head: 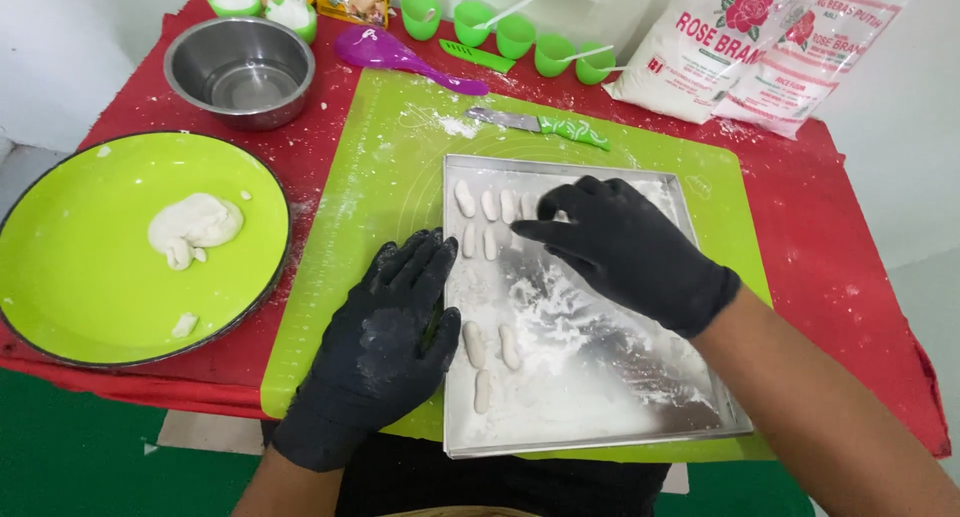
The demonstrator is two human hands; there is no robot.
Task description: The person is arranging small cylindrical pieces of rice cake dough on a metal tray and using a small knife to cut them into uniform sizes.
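head view: my two gloved hands over a floured tray (pixel 700 417) on a green mat (pixel 390 157)
left hand (pixel 385 347): flat on the mat at the tray's left rim, fingers spread wide, holding nothing, steadying the tray
right hand (pixel 625 247): over the upper half of the tray, fingertips (pixel 545 209) curled narrow at the top row of dough pieces (pixel 490 205); can't tell if a piece is pinched, glove hides it
dough pieces: top-left row upright side by side, two more just below, three near the bottom left (pixel 492 352), apart from the rest
step well: I judge light fingertip touch only, soft dough will dent; set pieces beside the row, not touching; keep left palm pressing so the tray doesn't slide on flour
plate (pixel 60 297): left of mat, dough lump (pixel 195 227) on it, well apart from both hands
knife (pixel 545 126): above the tray, untouched
bowl (pixel 240 72): far left, looks empty
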